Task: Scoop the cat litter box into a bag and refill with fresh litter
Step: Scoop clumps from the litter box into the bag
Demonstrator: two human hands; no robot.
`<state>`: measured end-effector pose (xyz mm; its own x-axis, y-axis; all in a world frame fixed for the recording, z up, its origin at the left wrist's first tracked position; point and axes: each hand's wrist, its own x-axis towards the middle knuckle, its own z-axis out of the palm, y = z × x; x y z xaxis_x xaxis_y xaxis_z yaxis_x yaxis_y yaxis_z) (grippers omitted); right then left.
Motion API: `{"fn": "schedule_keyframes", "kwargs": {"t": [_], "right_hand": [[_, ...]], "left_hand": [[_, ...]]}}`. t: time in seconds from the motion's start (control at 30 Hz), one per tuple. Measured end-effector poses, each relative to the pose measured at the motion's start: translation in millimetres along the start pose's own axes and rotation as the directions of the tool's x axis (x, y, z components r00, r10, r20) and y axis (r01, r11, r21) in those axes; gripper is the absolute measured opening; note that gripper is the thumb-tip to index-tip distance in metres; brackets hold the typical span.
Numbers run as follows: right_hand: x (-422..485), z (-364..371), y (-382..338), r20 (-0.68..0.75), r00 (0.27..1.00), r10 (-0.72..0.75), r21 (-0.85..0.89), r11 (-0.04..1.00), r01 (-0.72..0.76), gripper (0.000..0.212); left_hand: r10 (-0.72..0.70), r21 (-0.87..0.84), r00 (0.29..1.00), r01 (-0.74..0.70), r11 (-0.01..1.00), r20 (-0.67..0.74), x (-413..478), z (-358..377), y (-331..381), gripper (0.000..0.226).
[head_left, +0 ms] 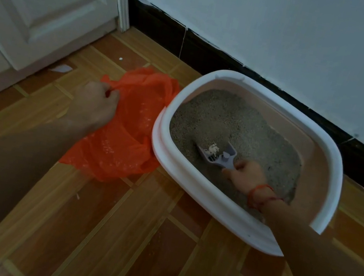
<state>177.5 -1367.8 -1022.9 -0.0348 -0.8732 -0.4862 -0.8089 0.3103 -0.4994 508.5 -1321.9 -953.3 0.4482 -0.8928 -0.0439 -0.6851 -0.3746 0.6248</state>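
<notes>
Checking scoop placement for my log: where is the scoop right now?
In the head view, the scoop lies low in the litter box, right of the orange bag, in the right hand.

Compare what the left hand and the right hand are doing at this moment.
The left hand pinches the rim of the orange bag on the floor, outside the litter box. The right hand is inside the box, gripping the grey scoop in the litter. Only the right wrist wears a red string. Both hands are closed on something.
</notes>
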Motion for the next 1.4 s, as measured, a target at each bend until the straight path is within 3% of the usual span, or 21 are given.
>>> {"fn": "schedule_keyframes", "kwargs": {"t": [0.1, 0.2, 1.4], "right_hand": [[-2.0, -10.9, 1.4, -0.039, 0.999, -0.025, 0.087, 0.996, 0.028, 0.01], [-3.0, -22.9, 3.5, -0.064, 0.998, -0.016, 0.139, 0.99, 0.025, 0.016], [-3.5, -41.5, 1.6, 0.066, 0.997, -0.044, 0.031, 0.999, 0.042, 0.012]], "left_hand": [[0.014, 0.01, 1.0, -0.014, 1.0, -0.001, 1.1, 1.6, -0.3, 0.035], [0.037, 0.025, 0.999, -0.036, 0.999, -0.003, 1.4, 0.7, 1.5, 0.035], [0.023, 0.054, 1.0, -0.022, 0.998, -0.015, 5.4, -6.6, -5.5, 0.04]]}}
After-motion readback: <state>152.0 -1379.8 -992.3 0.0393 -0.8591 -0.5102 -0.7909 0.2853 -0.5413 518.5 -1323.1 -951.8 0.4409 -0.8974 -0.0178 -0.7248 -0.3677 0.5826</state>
